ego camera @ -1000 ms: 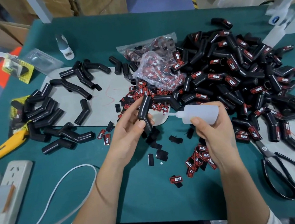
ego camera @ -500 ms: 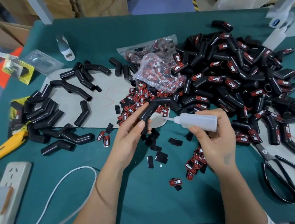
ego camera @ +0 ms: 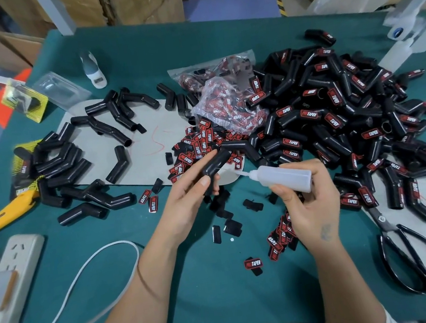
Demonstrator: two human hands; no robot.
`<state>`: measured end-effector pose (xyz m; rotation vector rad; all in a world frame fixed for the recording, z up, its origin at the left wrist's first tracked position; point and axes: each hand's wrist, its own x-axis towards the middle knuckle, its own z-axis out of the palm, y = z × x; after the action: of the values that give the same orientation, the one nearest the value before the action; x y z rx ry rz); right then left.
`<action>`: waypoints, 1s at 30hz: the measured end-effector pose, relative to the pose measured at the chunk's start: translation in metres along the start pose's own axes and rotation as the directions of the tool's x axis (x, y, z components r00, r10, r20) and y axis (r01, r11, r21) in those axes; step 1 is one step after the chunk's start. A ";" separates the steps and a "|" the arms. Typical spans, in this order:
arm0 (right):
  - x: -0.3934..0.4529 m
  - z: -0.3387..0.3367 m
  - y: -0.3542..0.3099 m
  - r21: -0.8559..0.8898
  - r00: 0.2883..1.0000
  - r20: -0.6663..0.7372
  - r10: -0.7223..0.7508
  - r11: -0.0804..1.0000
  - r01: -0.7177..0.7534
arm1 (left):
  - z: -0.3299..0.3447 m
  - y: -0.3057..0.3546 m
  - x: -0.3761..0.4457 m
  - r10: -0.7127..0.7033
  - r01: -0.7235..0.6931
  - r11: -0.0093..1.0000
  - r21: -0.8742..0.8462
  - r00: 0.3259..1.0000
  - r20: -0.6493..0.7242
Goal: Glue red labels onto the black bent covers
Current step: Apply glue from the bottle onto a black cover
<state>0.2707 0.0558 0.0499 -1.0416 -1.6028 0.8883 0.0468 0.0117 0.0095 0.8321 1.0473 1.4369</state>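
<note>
The right hand (ego camera: 312,210) squeezes a white glue bottle (ego camera: 282,177), its tip pointing left. Just left of the bottle, the left hand (ego camera: 185,206) holds one black bent cover (ego camera: 223,157). Behind the bottle lie loose red labels (ego camera: 199,147), then a big pile of labelled covers (ego camera: 343,121).

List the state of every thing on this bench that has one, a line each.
Left hand: grips the held cover.
Held cover: bare, no label.
Right hand: holds the glue bottle.
Glue bottle: uncapped, tilted, nozzle toward the cover.
Right pile: many covers labelled.
Left covers: mostly unlabelled.
Scissors: closed, lying flat.
Label bag: crumpled, holds labels.
</note>
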 end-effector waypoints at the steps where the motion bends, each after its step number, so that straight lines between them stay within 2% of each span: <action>1: 0.000 0.000 0.000 -0.002 1.000 0.000 0.000 1.000 0.000 | 0.000 0.000 0.000 -0.002 0.002 1.000 0.002 1.000 0.001; 30: -0.001 -0.002 0.002 -0.019 1.000 0.004 -0.020 1.000 0.020 | -0.003 -0.001 0.000 0.009 -0.009 0.999 -0.032 1.000 0.021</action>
<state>0.2728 0.0558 0.0479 -1.0358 -1.6250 0.8632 0.0448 0.0114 0.0076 0.8285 1.0034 1.4459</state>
